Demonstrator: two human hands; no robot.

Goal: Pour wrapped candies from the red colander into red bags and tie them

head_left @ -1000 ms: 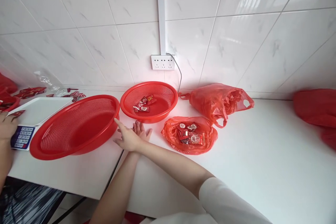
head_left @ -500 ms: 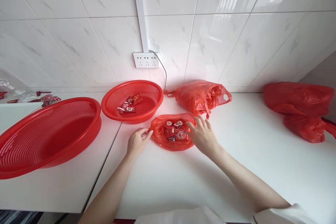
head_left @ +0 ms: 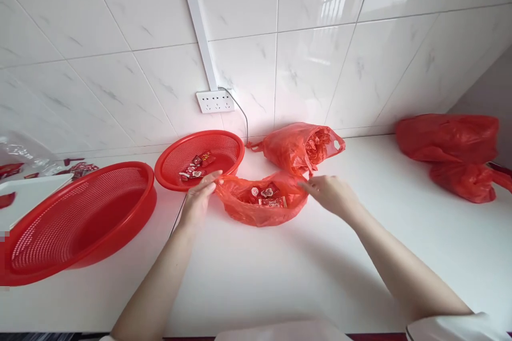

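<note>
A thin red plastic bag [head_left: 262,216] stands on the white table with its mouth spread wide. Several small red wrapped packets [head_left: 272,201] lie inside it. My left hand [head_left: 196,201] pinches the left edge of the bag's mouth between thumb and fingers. On the opposite side, my right hand [head_left: 330,194] has its fingers closed on the right edge. Just behind my left hand is a round red basket [head_left: 224,170], which holds several similar packets [head_left: 196,166].
A larger red basket [head_left: 108,213] sits at the left, beside a white tray [head_left: 28,197] and loose packets [head_left: 82,169]. Behind the open bag lies a stuffed red bag [head_left: 286,144]. More red bags [head_left: 448,138] rest at the far right. A socket strip [head_left: 216,101] is on the wall.
Both hands have moved apart and drawn the bag's mouth wider and higher. My right hand, earlier with spread fingers over the rim, now grips the edge. The view has tilted slightly.
</note>
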